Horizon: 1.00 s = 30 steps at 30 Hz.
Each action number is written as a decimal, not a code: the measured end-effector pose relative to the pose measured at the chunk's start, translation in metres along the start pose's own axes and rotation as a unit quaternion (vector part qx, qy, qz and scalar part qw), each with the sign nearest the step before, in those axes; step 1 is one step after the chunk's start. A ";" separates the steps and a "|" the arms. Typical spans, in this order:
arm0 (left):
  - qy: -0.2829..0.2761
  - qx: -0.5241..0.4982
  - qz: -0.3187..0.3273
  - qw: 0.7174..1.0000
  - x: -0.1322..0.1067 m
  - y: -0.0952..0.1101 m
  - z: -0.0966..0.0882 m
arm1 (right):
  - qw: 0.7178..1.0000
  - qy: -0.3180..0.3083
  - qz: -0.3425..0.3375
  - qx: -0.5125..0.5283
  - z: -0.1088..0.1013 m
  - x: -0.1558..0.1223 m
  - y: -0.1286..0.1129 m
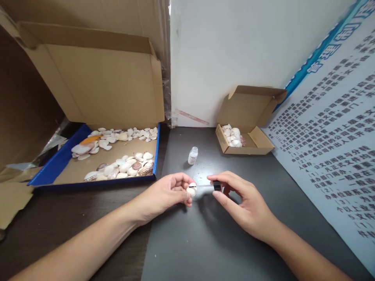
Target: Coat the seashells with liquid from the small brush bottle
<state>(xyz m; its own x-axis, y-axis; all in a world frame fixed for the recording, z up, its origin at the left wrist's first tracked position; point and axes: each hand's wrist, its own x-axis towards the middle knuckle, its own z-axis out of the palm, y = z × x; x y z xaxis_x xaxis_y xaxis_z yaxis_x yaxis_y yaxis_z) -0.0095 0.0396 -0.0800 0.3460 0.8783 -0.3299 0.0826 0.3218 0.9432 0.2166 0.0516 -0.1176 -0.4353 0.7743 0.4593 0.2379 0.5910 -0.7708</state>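
My left hand (170, 191) is closed on a small white ribbed seashell (191, 189), holding it just above the dark table (211, 238). My right hand (240, 199) pinches the black cap of a thin brush applicator (217, 186), and the brush tip touches the shell. A small open clear bottle (192, 155) with pale liquid stands on the table just beyond both hands.
A large open cardboard box with a blue rim (58, 160) at the left holds several seashells (117, 168). A small open cardboard box (249, 132) with more shells sits at the back right. A printed poster (331, 148) leans along the right side. A white wall is behind.
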 end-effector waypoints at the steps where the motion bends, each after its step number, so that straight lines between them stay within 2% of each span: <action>1: 0.001 0.003 0.000 1.000 0.000 0.000 0.000 | 1.000 -0.002 0.007 0.001 0.000 0.000 0.000; 7: 0.004 0.015 0.006 1.000 0.000 0.002 0.001 | 0.997 -0.038 0.045 0.046 0.001 -0.003 0.001; 13: -0.007 0.036 0.009 0.999 0.000 0.002 0.002 | 0.996 -0.036 0.071 0.034 0.003 -0.002 0.001; 19: -0.016 0.037 0.007 0.999 0.000 0.001 0.001 | 0.997 -0.020 0.065 0.026 0.002 -0.002 -0.002; 30: -0.021 0.034 0.010 0.999 0.000 0.001 0.002 | 0.998 -0.029 0.060 0.016 0.003 -0.002 -0.004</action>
<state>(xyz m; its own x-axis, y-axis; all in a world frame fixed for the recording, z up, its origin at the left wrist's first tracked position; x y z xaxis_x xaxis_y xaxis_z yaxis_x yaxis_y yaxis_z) -0.0076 0.0391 -0.0786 0.3867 0.8682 -0.3111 0.1382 0.2789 0.9503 0.2138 0.0475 -0.1167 -0.4553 0.8241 0.3369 0.2634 0.4862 -0.8332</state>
